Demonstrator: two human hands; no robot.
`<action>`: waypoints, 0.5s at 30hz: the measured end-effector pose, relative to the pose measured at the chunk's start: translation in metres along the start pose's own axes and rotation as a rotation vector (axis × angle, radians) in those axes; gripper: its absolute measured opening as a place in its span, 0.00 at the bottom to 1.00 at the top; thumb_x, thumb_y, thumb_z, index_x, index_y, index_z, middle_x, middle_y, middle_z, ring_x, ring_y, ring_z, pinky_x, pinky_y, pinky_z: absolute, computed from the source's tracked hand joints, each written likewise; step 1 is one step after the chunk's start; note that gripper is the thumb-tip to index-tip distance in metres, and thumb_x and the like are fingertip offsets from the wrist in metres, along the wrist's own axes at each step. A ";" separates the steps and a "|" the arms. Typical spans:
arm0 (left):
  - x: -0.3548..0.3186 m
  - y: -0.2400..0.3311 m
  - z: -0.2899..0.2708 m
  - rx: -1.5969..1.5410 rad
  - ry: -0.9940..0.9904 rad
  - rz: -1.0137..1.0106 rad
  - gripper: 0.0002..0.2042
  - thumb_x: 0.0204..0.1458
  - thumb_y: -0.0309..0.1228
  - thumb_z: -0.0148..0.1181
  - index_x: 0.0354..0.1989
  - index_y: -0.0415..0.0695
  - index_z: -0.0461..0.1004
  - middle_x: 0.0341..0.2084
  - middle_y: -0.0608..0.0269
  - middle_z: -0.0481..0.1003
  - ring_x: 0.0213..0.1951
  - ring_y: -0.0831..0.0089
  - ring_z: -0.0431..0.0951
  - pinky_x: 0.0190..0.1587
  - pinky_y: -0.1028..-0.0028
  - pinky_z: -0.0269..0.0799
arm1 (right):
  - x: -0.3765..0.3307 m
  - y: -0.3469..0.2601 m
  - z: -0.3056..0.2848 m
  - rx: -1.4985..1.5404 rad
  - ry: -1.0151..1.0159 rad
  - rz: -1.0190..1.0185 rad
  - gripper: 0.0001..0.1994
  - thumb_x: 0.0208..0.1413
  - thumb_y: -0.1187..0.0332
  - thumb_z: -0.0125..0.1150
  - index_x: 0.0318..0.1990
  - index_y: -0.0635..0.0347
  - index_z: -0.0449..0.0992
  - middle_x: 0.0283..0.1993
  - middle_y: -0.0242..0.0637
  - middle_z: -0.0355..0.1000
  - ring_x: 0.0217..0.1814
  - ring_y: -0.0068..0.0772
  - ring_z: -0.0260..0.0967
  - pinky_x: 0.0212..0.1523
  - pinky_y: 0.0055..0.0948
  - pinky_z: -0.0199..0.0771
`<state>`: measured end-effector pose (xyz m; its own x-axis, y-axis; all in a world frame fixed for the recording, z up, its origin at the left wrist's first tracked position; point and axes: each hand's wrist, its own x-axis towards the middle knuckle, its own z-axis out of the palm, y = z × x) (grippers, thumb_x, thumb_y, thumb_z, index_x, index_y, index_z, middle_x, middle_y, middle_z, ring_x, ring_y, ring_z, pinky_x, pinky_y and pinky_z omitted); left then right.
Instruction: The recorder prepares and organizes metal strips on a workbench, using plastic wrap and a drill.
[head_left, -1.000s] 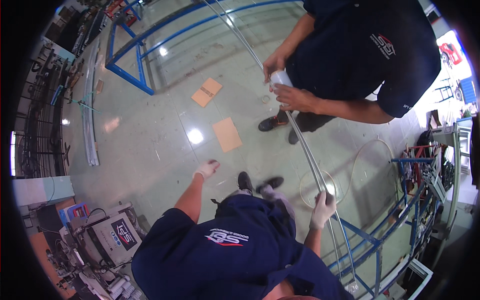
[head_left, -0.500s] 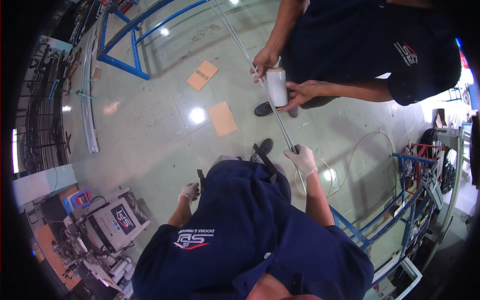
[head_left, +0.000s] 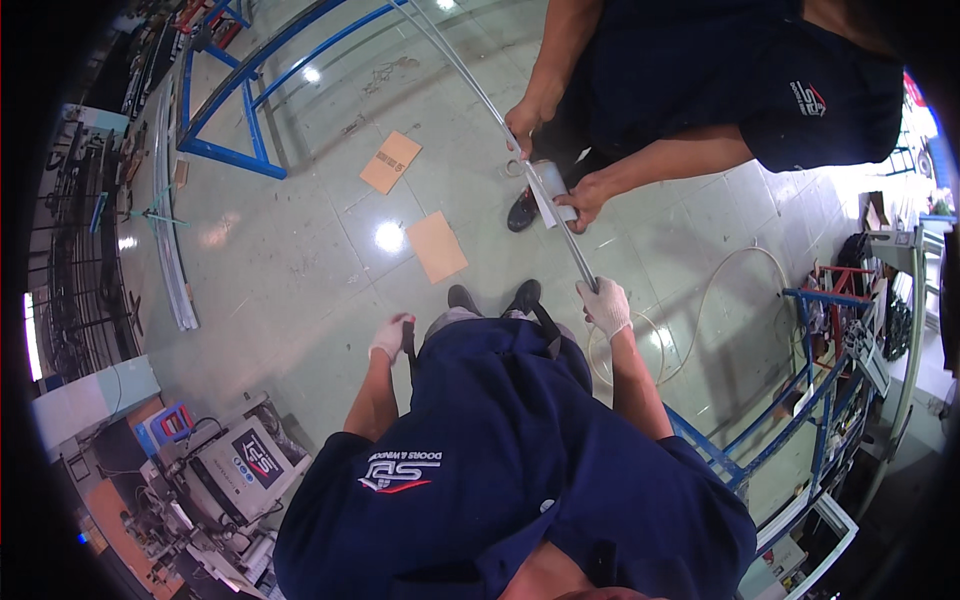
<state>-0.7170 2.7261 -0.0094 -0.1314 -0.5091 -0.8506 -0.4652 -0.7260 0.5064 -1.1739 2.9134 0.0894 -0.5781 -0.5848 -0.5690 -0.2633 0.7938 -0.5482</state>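
Observation:
My right hand [head_left: 606,305], in a white knit glove, is closed around the near end of some long, thin metal bars [head_left: 470,85] that run up and to the left. My left hand [head_left: 388,336], gloved too, is loosely bent beside a dark strap at my waist; I see nothing held in it. Opposite me, a co-worker's hand [head_left: 522,125] grips the bars farther along. The co-worker's other hand [head_left: 588,200] has hold of a whitish roll [head_left: 552,178] just beside the bars, and a pale strip [head_left: 548,210] from it lies against them.
Two brown cardboard pieces [head_left: 437,247] lie on the tiled floor. A blue metal frame [head_left: 235,155] stands far left, another blue rack [head_left: 740,465] at the right. A thin hose [head_left: 700,300] loops near my right hand. A machine [head_left: 245,470] sits at lower left.
The co-worker has tilted the roll and brought it against the bars, where a pale strip now shows. My left hand has risen toward the strap. My right hand keeps its grip.

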 end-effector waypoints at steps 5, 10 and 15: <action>0.017 0.053 -0.006 -0.069 0.003 0.134 0.20 0.63 0.42 0.61 0.59 0.45 0.76 0.34 0.72 0.78 0.31 0.81 0.75 0.29 0.79 0.66 | -0.010 -0.017 -0.006 -0.015 -0.011 0.072 0.21 0.59 0.53 0.65 0.31 0.67 0.80 0.18 0.38 0.74 0.18 0.30 0.76 0.24 0.32 0.77; 0.027 0.031 -0.023 -0.043 -0.029 0.106 0.20 0.63 0.41 0.60 0.59 0.44 0.76 0.34 0.71 0.78 0.31 0.80 0.75 0.30 0.77 0.67 | -0.012 -0.015 0.010 -0.083 0.029 0.119 0.24 0.57 0.45 0.64 0.31 0.63 0.81 0.22 0.45 0.77 0.30 0.47 0.81 0.37 0.44 0.78; 0.038 -0.038 -0.047 0.011 -0.095 -0.154 0.18 0.62 0.45 0.61 0.55 0.49 0.78 0.34 0.70 0.78 0.32 0.76 0.77 0.31 0.70 0.70 | -0.014 -0.014 0.019 -0.187 0.148 0.141 0.25 0.56 0.44 0.65 0.33 0.62 0.83 0.22 0.44 0.78 0.28 0.45 0.81 0.37 0.42 0.79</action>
<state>-0.6630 2.7125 -0.0542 -0.1395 -0.3465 -0.9276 -0.4958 -0.7864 0.3684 -1.1472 2.9078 0.0935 -0.7219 -0.4468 -0.5284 -0.3027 0.8906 -0.3395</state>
